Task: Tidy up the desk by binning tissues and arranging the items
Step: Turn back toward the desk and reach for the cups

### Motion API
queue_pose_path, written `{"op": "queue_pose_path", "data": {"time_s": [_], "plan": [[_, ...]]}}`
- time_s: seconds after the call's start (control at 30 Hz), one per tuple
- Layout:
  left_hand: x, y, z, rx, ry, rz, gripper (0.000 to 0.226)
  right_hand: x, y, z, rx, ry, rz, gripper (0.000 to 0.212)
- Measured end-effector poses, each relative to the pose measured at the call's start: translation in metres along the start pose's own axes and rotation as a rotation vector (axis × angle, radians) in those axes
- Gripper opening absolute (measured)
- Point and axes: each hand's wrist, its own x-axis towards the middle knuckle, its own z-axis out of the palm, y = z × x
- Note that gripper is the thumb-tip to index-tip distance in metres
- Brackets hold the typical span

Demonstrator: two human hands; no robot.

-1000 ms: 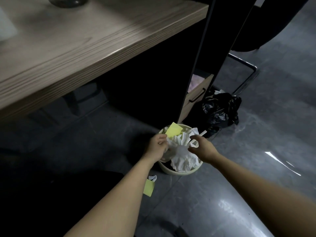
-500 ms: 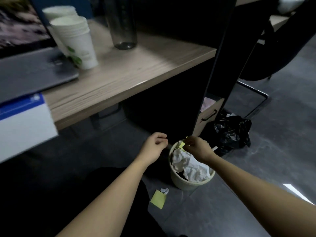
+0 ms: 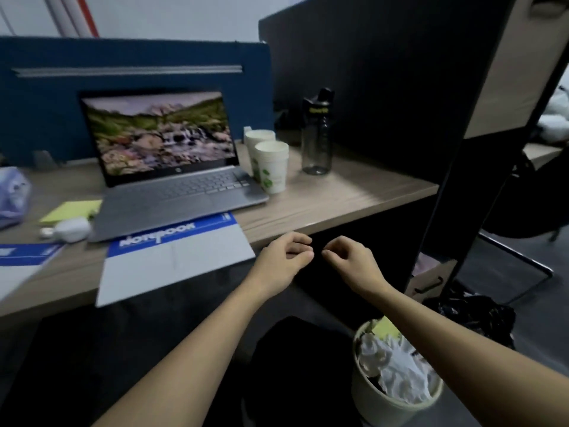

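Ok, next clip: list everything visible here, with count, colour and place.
laptop: 1, grey, open, desk centre
paper cups: 2 stacks, white, right of laptop
water bottle: 1, dark clear, right of cups
notebooks: 2, blue and white, front desk edge
sticky notes: 1 pad, yellow, left of laptop
earbud case: 1, white, beside pad
tissue pack: 1, purple, far left
bin: 1, cream, floor, holding white tissues
black bag: 1, floor behind bin
left hand, right hand: loosely curled, empty, below desk edge

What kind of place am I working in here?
Most likely an office cubicle: an open laptop on a wooden desk, a blue partition panel behind it, and a waste bin of tissues on the floor.
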Motion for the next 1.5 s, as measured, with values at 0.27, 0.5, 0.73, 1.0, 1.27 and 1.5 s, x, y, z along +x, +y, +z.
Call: {"op": "queue_pose_path", "data": {"time_s": [0.27,0.5,0.73,1.0,1.27,1.5], "plan": [[-0.008,0.066,-0.035,-0.195,-0.025,0.024,0.013,0.039,-0.065,-0.014,0.045,0.033,-0.123,0.007],[0.010,0.089,-0.045,-0.409,-0.076,-0.107,0.024,0.077,-0.085,-0.018,-0.002,0.019,-0.128,0.007],[0.030,0.095,-0.050,-0.745,-0.195,-0.277,0.025,0.115,-0.089,-0.025,-0.041,-0.025,-0.063,0.009],[0.047,0.099,-0.053,-0.892,-0.280,-0.315,0.043,0.137,-0.089,-0.025,-0.027,-0.072,-0.019,0.013],[0.035,0.087,-0.050,-0.809,-0.389,-0.356,0.030,0.139,-0.080,-0.027,-0.066,-0.064,-0.007,0.017],[0.025,0.074,-0.046,-0.976,-0.383,-0.363,0.034,0.135,-0.082,-0.023,-0.099,-0.070,-0.003,0.013]]}}
